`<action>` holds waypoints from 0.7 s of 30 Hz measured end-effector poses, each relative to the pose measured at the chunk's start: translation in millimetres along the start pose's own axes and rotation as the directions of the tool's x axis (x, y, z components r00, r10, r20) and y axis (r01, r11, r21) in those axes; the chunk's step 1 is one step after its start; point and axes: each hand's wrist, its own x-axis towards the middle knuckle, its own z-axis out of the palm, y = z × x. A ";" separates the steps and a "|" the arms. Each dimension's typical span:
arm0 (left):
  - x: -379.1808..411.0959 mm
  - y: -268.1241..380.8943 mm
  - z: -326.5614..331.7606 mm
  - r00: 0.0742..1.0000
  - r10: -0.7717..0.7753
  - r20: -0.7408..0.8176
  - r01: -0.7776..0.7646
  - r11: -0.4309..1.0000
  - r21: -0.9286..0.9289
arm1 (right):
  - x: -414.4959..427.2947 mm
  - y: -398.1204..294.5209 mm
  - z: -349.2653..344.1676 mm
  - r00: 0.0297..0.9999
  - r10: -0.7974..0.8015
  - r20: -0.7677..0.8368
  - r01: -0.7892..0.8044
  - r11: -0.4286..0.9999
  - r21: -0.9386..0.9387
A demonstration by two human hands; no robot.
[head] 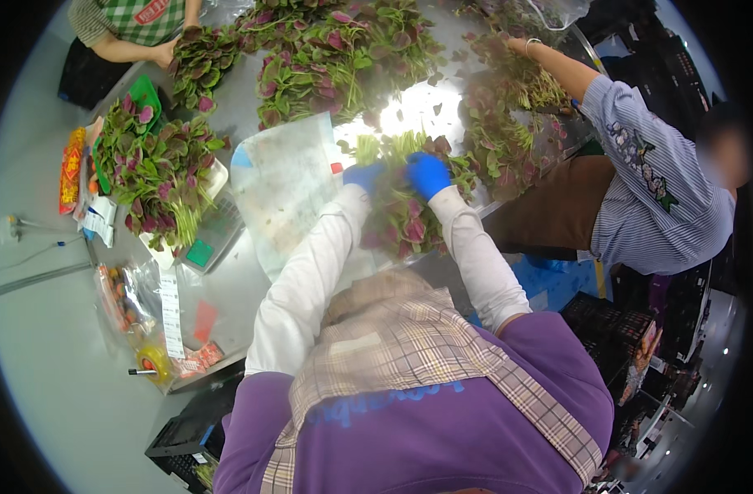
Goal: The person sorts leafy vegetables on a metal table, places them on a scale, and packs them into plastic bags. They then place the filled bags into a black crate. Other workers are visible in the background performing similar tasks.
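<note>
A bunch of red-and-green amaranth leaves [407, 216] is between my hands, leaves towards me and pale cut stems [401, 143] pointing away. My left hand [364, 177], in a blue glove, grips its left side and is blurred. Around its right side curl the fingers of my right hand [428, 176], also blue-gloved. Left of my left hand, a stained translucent plastic sheet [287, 191] lies on the metal table. More loose amaranth [500, 148] is spread just right of my right hand. A large heap of amaranth [333, 68] lies beyond both hands.
At left, bundled amaranth [160, 167] rests on a digital scale [212, 238] and a white tray. A label strip [170, 312] and tape roll [154, 364] lie nearer. One co-worker's hand [166, 52] holds greens at far left; another co-worker's arm [558, 62] reaches in from the right.
</note>
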 end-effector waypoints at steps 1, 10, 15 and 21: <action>-4.4 9.6 9.6 0.999 -0.039 0.014 0.040 0.999 -0.033 | -3.2 -6.1 -4.9 1.000 0.000 0.020 0.003 0.989 -0.149; 6.2 3.4 -1.9 0.762 0.352 0.544 -0.646 0.474 0.598 | -8.1 -3.0 8.4 0.932 -0.305 0.194 0.316 0.948 -0.026; -39.7 39.1 9.8 0.870 0.237 0.433 -0.490 0.517 0.702 | -2.1 -6.1 -25.7 0.971 -0.018 0.240 -0.162 0.688 0.708; -50.5 26.4 -26.0 0.957 0.159 0.241 -0.136 0.985 -0.109 | 13.3 36.9 20.3 0.981 0.044 0.191 -0.169 0.681 0.713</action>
